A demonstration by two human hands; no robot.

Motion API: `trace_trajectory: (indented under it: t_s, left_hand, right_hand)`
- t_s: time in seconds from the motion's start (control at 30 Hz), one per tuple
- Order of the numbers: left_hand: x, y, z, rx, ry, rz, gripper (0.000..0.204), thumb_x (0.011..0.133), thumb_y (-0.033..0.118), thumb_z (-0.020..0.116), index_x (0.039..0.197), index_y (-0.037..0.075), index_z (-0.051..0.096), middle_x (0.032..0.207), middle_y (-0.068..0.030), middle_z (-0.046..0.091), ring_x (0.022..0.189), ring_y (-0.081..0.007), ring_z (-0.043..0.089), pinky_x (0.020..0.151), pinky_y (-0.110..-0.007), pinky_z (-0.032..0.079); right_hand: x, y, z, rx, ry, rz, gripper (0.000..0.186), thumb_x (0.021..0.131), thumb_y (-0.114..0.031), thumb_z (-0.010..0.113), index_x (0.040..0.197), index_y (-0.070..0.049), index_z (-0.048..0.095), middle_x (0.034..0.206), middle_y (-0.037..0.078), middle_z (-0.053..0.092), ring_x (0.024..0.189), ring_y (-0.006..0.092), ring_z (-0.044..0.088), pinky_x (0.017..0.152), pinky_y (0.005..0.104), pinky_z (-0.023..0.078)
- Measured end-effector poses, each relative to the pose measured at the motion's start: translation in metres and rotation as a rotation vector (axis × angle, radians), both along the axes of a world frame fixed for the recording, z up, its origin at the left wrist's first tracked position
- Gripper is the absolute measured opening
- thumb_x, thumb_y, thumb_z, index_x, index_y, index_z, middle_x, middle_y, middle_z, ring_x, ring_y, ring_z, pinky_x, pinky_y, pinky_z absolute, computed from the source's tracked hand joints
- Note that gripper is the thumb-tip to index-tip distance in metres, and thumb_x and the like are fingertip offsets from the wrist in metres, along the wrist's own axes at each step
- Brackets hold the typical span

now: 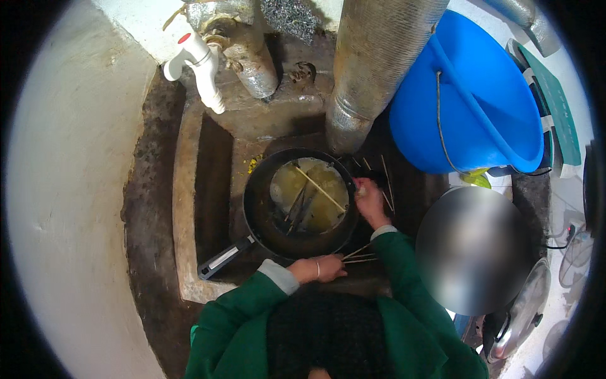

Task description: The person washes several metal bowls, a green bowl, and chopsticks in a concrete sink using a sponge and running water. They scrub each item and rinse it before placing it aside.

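Observation:
A dark frying pan [251,189] with a black handle rests in the stone sink [185,208], holding cloudy yellowish water [325,207]. One pale chopstick [320,188] slants across the pan, and darker sticks [297,205] lie partly under the water. My left hand [320,269] is closed just below the pan's near rim, with several pale chopsticks [360,256] jutting from its fingers to the right. My right hand [370,202] is closed at the pan's right rim; what its fingers hold is hidden. Thin sticks [387,183] show just beyond that hand.
A white tap [201,63] hangs at the far left, beside foil-wrapped pipes [382,69]. The big blue bucket [464,95] stands at the far right. Below it are a round, blurred surface [476,252] and a metal lid [524,309]. Yellow scraps [254,163] lie by the pan.

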State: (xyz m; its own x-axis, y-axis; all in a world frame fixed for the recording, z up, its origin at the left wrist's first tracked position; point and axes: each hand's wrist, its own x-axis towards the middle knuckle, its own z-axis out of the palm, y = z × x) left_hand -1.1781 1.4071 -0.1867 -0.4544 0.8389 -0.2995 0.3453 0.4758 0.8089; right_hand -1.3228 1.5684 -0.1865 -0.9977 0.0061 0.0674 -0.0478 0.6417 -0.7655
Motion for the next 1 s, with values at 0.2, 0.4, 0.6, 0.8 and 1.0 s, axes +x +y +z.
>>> trace_trajectory:
  t_s: [0.2, 0.4, 0.6, 0.8, 1.0]
  left_hand:
    - [-0.061, -0.050, -0.003, -0.298, -0.027, 0.483, 0.021, 0.081, 0.024, 0.056, 0.092, 0.006, 0.060, 0.087, -0.0187, 0.060, 0.082, -0.0374, 0.057, 0.074, -0.043, 0.046]
    - [-0.097, -0.088, -0.033, -0.736, 0.133, 0.705, 0.061, 0.072, 0.040, 0.069, 0.112, 0.001, 0.046, 0.117, -0.0195, 0.044, 0.111, -0.0367, 0.044, 0.088, -0.043, 0.042]
    - [-0.090, -0.045, -0.085, -0.465, -0.145, 0.705, 0.048, 0.074, 0.024, 0.064, 0.111, 0.000, 0.046, 0.103, -0.0208, 0.057, 0.095, -0.0335, 0.058, 0.083, -0.041, 0.046]
    - [-0.089, -0.089, -0.058, 0.295, -1.100, 1.142, 0.026, 0.084, 0.009, 0.053, 0.108, 0.003, 0.047, 0.088, -0.0107, 0.059, 0.067, -0.0234, 0.060, 0.054, -0.035, 0.051]
    - [-0.080, -0.105, -0.001, 0.477, -1.127, 1.275, 0.023, 0.089, 0.011, 0.050, 0.111, 0.008, 0.045, 0.085, -0.0075, 0.058, 0.059, -0.0173, 0.058, 0.047, -0.028, 0.047]
  right_hand:
    - [0.003, -0.045, -0.049, 0.315, -0.306, 0.248, 0.031, 0.074, -0.013, 0.059, 0.104, -0.008, 0.055, 0.092, 0.018, 0.061, 0.085, 0.0375, 0.059, 0.070, 0.0449, 0.048]
    - [0.000, -0.060, -0.047, 0.602, -0.535, 0.452, 0.030, 0.076, -0.016, 0.057, 0.105, -0.009, 0.055, 0.091, 0.014, 0.064, 0.086, 0.0352, 0.061, 0.070, 0.0458, 0.049]
    - [0.016, -0.063, -0.110, 0.391, -0.582, 0.315, 0.024, 0.079, -0.020, 0.057, 0.096, -0.004, 0.058, 0.090, 0.017, 0.063, 0.083, 0.0381, 0.060, 0.070, 0.0455, 0.048]
    - [0.021, -0.073, -0.053, -0.864, -1.027, 0.210, 0.011, 0.075, -0.014, 0.062, 0.081, -0.005, 0.059, 0.070, 0.004, 0.058, 0.057, 0.0146, 0.056, 0.045, 0.0264, 0.043]
    - [0.023, -0.078, -0.031, -1.016, -1.119, 0.142, 0.019, 0.083, -0.021, 0.060, 0.093, -0.005, 0.055, 0.074, 0.004, 0.058, 0.058, 0.0133, 0.055, 0.043, 0.0257, 0.043]
